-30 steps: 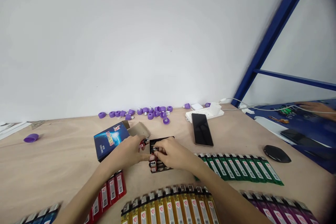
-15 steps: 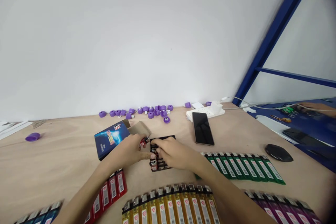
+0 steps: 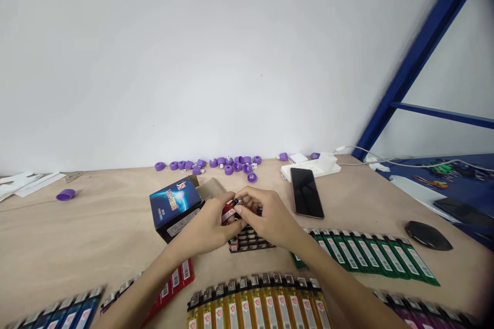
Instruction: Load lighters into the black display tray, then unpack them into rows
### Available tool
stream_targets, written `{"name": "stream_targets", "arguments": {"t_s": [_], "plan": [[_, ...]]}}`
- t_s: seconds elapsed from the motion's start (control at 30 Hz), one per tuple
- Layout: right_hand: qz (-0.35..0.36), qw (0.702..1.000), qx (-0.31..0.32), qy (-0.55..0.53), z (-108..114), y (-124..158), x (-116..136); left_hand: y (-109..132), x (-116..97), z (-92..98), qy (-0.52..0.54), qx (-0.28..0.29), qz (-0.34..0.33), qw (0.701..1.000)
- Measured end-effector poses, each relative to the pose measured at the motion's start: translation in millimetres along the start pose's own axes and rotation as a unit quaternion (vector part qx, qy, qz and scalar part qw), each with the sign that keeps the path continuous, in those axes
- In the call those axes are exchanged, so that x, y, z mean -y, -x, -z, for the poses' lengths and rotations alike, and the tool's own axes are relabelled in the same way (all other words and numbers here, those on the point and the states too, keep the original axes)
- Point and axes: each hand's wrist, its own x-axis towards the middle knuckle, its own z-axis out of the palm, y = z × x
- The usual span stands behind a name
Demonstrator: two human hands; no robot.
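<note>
Above a black slotted tray, my left hand is closed around a red lighter. My right hand pinches near the metal top of that same lighter, fingers curled, so both hands meet on it. At the tray's front left corner a red lighter stands upright in a slot; many of the slots nearby are bare. The tray's back is hidden behind my fingers. Just left of the tray lies an opened blue lighter box, its cardboard flap toward my left hand.
Rows of yellow, green, red, blue and purple lighters lie around my forearms. Farther back are a phone, a power strip and several purple caps. A black mouse sits at right.
My right hand has lifted from the tray and come to the red lighter in my left hand. Both hands are now raised together. The whole view has shifted slightly.
</note>
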Motion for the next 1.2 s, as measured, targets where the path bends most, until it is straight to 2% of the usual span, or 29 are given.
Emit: {"name": "stream_targets", "arguments": {"t_s": [0.17, 0.27, 0.5, 0.63, 0.8, 1.0, 1.2], "plan": [[-0.019, 0.994, -0.099, 0.034, 18.0, -7.8, -19.2, -3.6, 12.8, 3.3, -0.041, -0.014, 0.055, 0.998], [-0.036, 0.991, -0.115, 0.062, 22.8, -11.6, -31.8, -6.7, 22.0, 2.4, -0.065, 0.016, 0.074, 0.995], [-0.049, 0.992, -0.039, 0.11, 6.6, -9.1, -41.1, -6.3, 21.5, 6.4, -0.071, 0.097, 0.057, 0.991], [-0.042, 0.993, 0.007, 0.111, 0.8, -6.1, -38.1, -5.6, 20.9, 8.3, -0.065, 0.114, 0.062, 0.989], [-0.037, 0.992, 0.053, 0.104, -3.5, -4.4, -36.7, -3.7, 20.6, 5.7, -0.088, 0.093, 0.079, 0.989], [-0.044, 0.991, 0.075, 0.106, -12.4, -2.1, -39.0, -4.9, 21.2, 4.2, -0.136, 0.057, 0.098, 0.984], [-0.049, 0.986, 0.101, 0.125, -14.4, -1.5, -42.1, -7.0, 23.5, 3.6, -0.152, 0.054, 0.115, 0.98]]}}
